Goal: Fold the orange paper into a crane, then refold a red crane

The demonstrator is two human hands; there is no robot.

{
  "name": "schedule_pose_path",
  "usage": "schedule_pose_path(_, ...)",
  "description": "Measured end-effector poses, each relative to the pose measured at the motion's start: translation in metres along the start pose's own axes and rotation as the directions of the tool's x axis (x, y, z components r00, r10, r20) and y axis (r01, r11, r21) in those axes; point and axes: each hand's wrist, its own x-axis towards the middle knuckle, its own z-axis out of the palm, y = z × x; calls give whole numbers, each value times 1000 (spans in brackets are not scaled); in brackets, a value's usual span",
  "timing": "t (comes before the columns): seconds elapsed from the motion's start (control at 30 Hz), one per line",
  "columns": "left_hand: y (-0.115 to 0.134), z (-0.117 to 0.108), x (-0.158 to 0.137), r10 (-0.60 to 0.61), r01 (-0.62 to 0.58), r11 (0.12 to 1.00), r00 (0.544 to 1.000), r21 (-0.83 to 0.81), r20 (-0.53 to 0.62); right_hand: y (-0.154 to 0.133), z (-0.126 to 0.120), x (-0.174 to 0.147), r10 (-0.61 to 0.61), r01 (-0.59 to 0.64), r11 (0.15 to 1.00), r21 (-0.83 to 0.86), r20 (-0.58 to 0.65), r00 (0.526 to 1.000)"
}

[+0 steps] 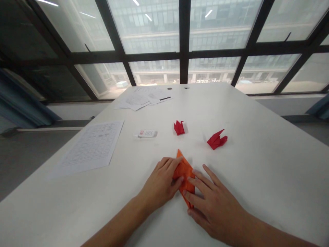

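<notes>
A folded piece of orange origami paper [187,185] lies on the white table in front of me, pointed at its far end. My left hand [161,180] has its left edge between bent fingers and thumb, the thumb lying over the paper. From the other side, my right hand [214,200] rests spread fingertips on the paper's right part, with its thumb by the near end. Two red folded paper figures sit beyond my hands: a smaller crane-like one [179,128] and a larger one [217,139] with raised points to the right.
A small white labelled packet or case [146,133] lies left of the red figures. A printed sheet [89,147] is at the table's left edge. Several papers [144,96] with a dark strip [165,98] lie at the far end, before large windows.
</notes>
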Motion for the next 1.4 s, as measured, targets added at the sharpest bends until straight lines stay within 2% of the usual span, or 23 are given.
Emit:
schedule_pose_path(0.2,-2,-1,0,31,-31,996,1000,-89,2,1,2,-1,21,-20,999,27,-24,1000)
schedule_pose_path(0.4,-5,-1,-1,-36,46,968,998,-248,43,-2,3,0,25,-24,999,42,-22,999)
schedule_pose_path(0.57,-7,-1,1,-73,80,975,996,-205,42,-3,5,0,30,-27,998,56,-51,998)
schedule_pose_path(0.7,-4,-5,3,64,-52,988,995,-145,80,-4,7,-1,33,-27,998,52,-114,993)
schedule_pose_path(0.83,-2,-13,2,204,-195,978,970,-80,130,-5,10,-2,56,-46,997,67,-160,985)
schedule_pose_path(0.97,1,-26,-1,245,-242,969,943,-42,227,-3,11,-2,37,-22,995,92,-164,986)
schedule_pose_path(1.07,2,-31,-1,249,-255,967,937,-7,245,0,12,-2,40,-33,997,76,-100,994)
schedule_pose_path(1.2,-2,-27,-4,210,-216,976,957,5,201,3,11,0,38,-38,999,24,-1,999)
schedule_pose_path(1.3,-3,-21,-7,116,-116,993,982,-5,152,5,10,1,19,-19,1000,-7,-1,1000)
schedule_pose_path(1.4,-1,-17,-7,76,-79,997,987,12,144,7,11,1,22,-22,1000,1,-35,999)
